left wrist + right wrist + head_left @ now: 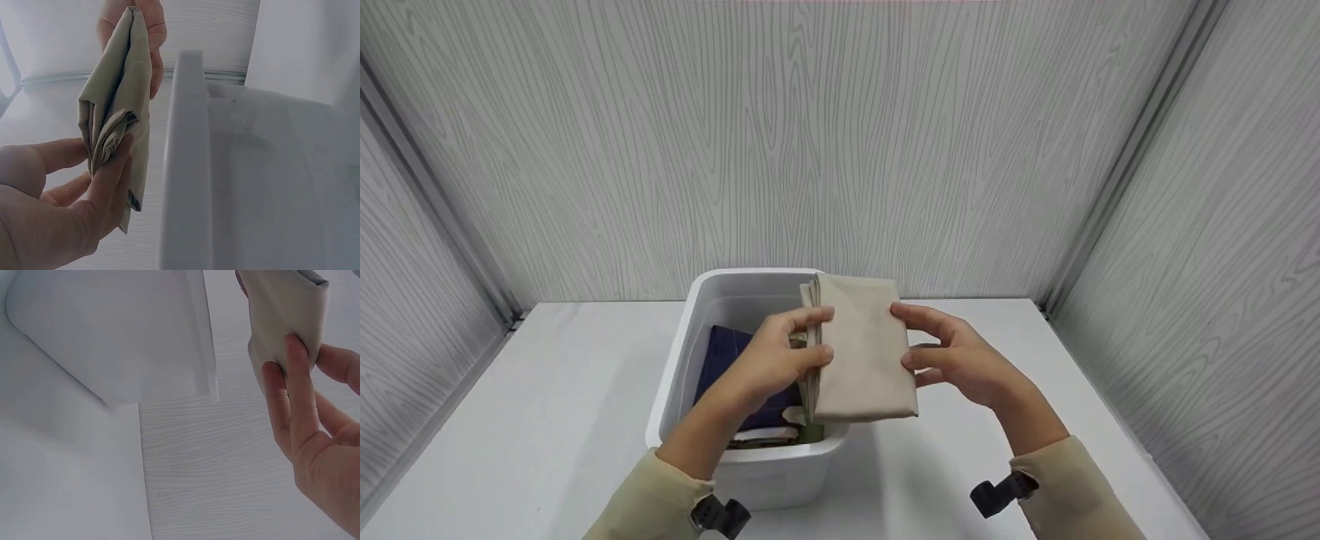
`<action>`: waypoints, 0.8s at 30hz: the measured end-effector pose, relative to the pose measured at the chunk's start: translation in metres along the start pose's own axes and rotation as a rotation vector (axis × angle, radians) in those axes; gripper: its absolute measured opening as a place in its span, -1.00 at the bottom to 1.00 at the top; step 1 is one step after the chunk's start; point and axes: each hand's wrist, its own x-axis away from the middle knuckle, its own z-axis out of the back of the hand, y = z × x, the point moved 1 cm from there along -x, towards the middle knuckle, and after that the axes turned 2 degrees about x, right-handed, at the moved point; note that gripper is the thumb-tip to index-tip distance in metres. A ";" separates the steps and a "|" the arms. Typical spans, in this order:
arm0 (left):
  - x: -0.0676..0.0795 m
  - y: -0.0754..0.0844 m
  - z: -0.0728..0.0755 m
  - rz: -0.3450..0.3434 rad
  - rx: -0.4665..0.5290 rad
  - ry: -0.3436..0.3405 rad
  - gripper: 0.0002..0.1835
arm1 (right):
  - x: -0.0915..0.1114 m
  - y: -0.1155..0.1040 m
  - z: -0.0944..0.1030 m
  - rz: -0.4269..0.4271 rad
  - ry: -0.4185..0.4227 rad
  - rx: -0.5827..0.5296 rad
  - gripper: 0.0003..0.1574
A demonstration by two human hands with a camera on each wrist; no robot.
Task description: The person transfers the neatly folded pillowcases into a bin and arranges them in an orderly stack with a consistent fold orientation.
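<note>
Both hands hold a folded beige cloth (864, 352) up in front of the body, over the right rim of a white plastic bin (667, 375). My left hand (772, 356) pinches the cloth's left side, where several folded layers show. On the opposite side my right hand (960, 352) pinches the smooth edge between thumb and fingers. The left wrist view shows the layered end of the cloth (115, 112) between thumb and fingers. In the right wrist view the fingers lie against its rounded fold (292, 315). The cloth hides part of the bin.
Inside the bin lie a folded dark blue cloth (720, 356) and a partly hidden green and tan cloth (811, 433). The bin stands on a white table (585, 390). Grey wood-grain panels (840, 150) rise behind and at both sides.
</note>
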 end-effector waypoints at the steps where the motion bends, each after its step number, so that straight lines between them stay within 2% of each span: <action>1: 0.001 0.000 0.001 0.001 -0.003 -0.001 -0.38 | -0.001 0.000 -0.001 0.000 0.000 0.000 -0.06; 17: 0.012 0.002 0.023 -0.001 -0.021 0.008 -0.38 | -0.016 -0.003 -0.023 0.017 -0.041 -0.042 -0.05; 24: 0.015 0.002 0.031 -0.009 -0.040 0.014 -0.39 | -0.022 -0.005 -0.031 0.011 -0.040 -0.024 -0.05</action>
